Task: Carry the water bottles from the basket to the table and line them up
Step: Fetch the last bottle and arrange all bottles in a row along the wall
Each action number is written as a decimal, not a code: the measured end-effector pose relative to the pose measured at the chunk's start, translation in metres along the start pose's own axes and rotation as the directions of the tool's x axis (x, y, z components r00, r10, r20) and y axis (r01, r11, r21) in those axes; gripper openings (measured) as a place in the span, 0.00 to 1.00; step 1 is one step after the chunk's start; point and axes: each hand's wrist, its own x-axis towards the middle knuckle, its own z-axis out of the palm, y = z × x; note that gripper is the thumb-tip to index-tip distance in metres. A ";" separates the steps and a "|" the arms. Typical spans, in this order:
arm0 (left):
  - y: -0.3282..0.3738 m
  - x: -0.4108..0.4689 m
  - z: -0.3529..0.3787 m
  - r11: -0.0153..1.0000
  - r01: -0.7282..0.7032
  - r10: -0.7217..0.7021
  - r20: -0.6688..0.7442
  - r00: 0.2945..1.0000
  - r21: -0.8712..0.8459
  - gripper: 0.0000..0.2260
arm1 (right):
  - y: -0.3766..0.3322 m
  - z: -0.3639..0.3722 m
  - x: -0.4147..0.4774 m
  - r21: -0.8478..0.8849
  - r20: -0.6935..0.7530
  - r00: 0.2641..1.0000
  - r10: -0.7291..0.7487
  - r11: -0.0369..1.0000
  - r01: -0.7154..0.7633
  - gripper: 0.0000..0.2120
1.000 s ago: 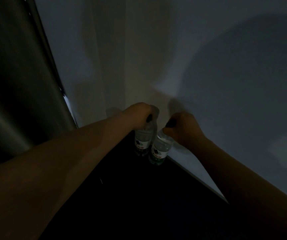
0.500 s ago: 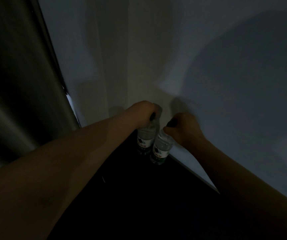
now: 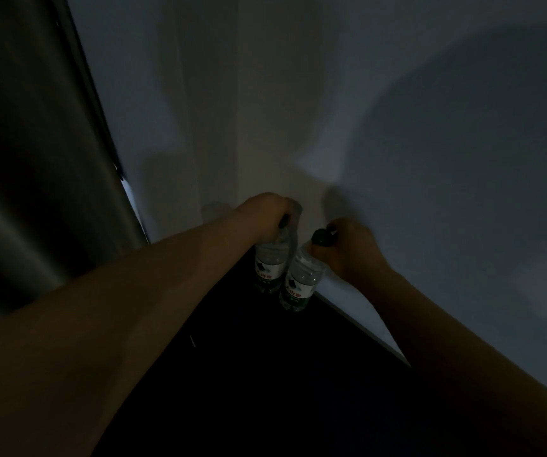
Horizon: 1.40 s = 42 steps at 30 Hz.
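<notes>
L btl point(image 3: 269, 268), R btl point(image 3: 299, 284) leftward; clear

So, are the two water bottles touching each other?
Cannot tell. Head view: left water bottle and right water bottle overlap in dim light; neither contact nor gap shows.

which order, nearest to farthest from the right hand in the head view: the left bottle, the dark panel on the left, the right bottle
1. right bottle: in the grip of the right hand, at its cap.
2. left bottle: just to the left, held by the left hand.
3. dark panel: far left of the view.
</notes>
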 end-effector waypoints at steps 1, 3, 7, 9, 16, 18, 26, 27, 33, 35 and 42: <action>0.001 -0.001 0.000 1.000 0.009 -0.009 0.002 1.000 0.014 0.20 | 0.001 -0.003 -0.005 -0.011 0.000 1.000 0.006 1.000 -0.006 0.19; 0.003 -0.003 0.000 1.000 0.012 -0.012 0.001 1.000 0.029 0.20 | 0.004 -0.010 -0.019 -0.084 0.018 1.000 0.008 0.996 -0.006 0.21; 0.012 -0.011 0.001 0.998 0.045 -0.046 0.027 0.999 0.046 0.20 | 0.011 -0.027 -0.053 -0.244 0.098 0.995 -0.020 0.969 0.043 0.22; 0.020 -0.017 -0.003 0.998 0.053 -0.054 0.012 0.998 0.046 0.22 | 0.012 -0.035 -0.072 -0.302 0.113 0.992 -0.052 0.949 0.084 0.20; 0.045 -0.078 -0.033 1.000 -0.011 0.011 -0.085 0.996 0.008 0.21 | 0.009 -0.058 -0.129 -0.309 0.158 0.985 -0.063 0.945 0.110 0.18; 0.053 -0.108 -0.038 0.999 -0.052 0.050 -0.079 0.996 -0.017 0.19 | 0.003 -0.066 -0.147 -0.313 0.157 0.987 -0.047 0.945 0.095 0.17; 0.092 -0.223 -0.055 0.990 -0.128 0.122 -0.100 0.988 -0.056 0.16 | -0.024 -0.101 -0.235 -0.361 0.170 0.985 -0.029 0.928 0.090 0.17; 0.098 -0.237 -0.057 0.988 -0.136 0.129 -0.102 0.986 -0.067 0.16 | -0.028 -0.105 -0.250 -0.361 0.168 0.986 -0.023 0.929 0.084 0.17; 0.131 -0.301 -0.059 0.979 -0.187 0.177 -0.110 0.978 -0.080 0.12 | -0.040 -0.126 -0.339 -0.345 0.103 0.995 0.005 0.938 0.031 0.17; 0.144 -0.315 -0.055 0.969 -0.219 0.207 -0.109 0.972 -0.116 0.12 | -0.037 -0.133 -0.367 -0.336 0.070 0.997 0.015 0.942 0.009 0.16; 0.207 -0.336 -0.033 0.926 -0.331 0.324 -0.069 0.944 -0.181 0.15 | -0.006 -0.170 -0.435 -0.348 0.015 0.995 0.104 0.933 -0.092 0.16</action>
